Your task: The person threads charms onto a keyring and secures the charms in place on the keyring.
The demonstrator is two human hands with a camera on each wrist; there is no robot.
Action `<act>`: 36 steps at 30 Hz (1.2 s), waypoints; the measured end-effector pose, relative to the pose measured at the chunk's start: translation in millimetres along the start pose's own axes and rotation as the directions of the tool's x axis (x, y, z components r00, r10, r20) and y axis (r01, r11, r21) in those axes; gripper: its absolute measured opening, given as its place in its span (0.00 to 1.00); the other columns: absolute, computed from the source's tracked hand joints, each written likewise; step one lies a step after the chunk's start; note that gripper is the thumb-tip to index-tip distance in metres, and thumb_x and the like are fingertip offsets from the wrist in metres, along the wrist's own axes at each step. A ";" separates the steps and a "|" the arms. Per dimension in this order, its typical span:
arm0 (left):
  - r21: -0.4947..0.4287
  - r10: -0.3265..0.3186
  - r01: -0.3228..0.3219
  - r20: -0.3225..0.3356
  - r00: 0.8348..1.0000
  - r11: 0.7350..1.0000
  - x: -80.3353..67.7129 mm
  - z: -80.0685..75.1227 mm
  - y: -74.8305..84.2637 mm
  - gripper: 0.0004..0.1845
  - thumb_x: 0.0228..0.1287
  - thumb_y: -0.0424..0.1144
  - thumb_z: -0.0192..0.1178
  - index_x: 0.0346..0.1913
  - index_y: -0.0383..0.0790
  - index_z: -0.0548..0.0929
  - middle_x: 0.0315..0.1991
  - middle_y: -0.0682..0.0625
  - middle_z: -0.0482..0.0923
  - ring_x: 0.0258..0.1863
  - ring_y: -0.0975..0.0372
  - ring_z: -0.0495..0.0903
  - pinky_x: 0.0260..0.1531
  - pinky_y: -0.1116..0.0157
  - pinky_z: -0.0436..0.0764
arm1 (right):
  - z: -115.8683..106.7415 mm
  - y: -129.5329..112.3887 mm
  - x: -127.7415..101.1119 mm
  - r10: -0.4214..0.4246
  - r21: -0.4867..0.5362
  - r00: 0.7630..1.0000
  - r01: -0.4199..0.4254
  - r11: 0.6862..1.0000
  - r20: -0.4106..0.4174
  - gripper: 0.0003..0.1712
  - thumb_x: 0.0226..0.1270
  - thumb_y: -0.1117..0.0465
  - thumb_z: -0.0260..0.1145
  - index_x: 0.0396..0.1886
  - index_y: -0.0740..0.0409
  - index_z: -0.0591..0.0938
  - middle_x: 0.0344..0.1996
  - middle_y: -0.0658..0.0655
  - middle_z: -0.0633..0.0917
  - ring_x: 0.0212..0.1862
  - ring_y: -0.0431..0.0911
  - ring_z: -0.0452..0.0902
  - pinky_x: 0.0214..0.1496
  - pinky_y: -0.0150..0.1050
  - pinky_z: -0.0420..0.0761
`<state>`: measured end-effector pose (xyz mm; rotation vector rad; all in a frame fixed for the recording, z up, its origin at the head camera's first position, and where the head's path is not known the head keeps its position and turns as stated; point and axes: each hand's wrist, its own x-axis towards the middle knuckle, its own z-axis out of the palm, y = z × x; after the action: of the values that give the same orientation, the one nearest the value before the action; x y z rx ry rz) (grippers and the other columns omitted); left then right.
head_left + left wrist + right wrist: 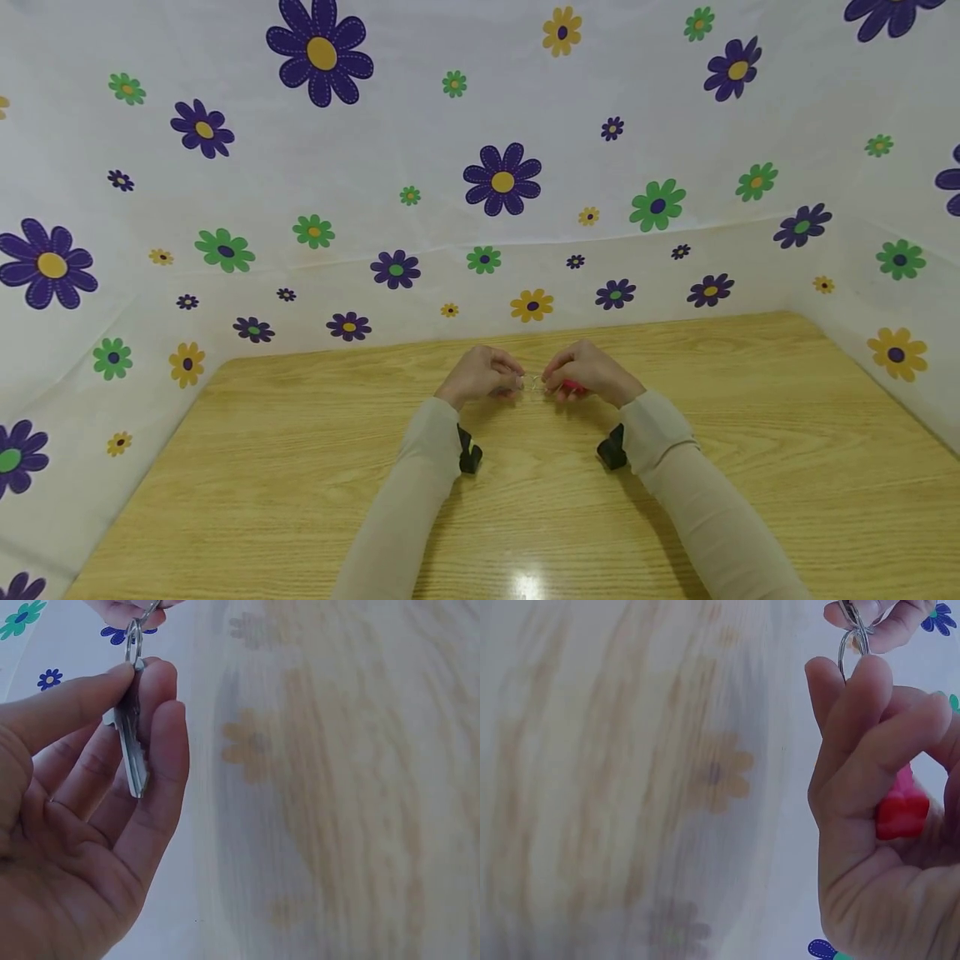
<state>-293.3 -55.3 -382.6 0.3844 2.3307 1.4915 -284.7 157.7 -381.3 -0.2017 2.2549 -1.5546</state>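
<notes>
My left hand (482, 375) pinches a silver key (133, 754) near its head between thumb and fingers, the toothed blade pointing back toward the palm. From the key's head, linked metal rings (133, 643) lead across to the other hand. My right hand (588, 371) pinches the far side of these rings (843, 654) at its fingertips. A pink and red keychain charm (902, 814) sits inside the curled right fingers, partly hidden by them. Both hands are close together over the far middle of the table, the rings (534, 382) bridging the gap.
The wooden table (300, 483) spreads around both arms. Behind and beside it hangs a white cloth (420, 108) printed with flowers, meeting the table's back edge just past the hands. Black wrist mounts (613, 448) jut inward below each cuff.
</notes>
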 end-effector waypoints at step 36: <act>0.017 0.020 -0.019 -0.047 0.999 1.000 1.8 -0.4 -2.9 0.08 0.67 0.27 0.65 0.46 0.29 0.88 0.32 0.45 0.87 0.28 0.55 0.87 0.34 0.61 0.87 | -0.3 -1.0 0.3 0.067 0.220 0.997 -0.076 0.973 0.049 0.12 0.75 0.70 0.58 0.49 0.78 0.77 0.30 0.61 0.87 0.22 0.41 0.82 0.26 0.32 0.83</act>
<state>-295.2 -56.1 -385.4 0.3810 2.3840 1.5071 -285.2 157.5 -380.4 -0.0885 2.0150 -1.7305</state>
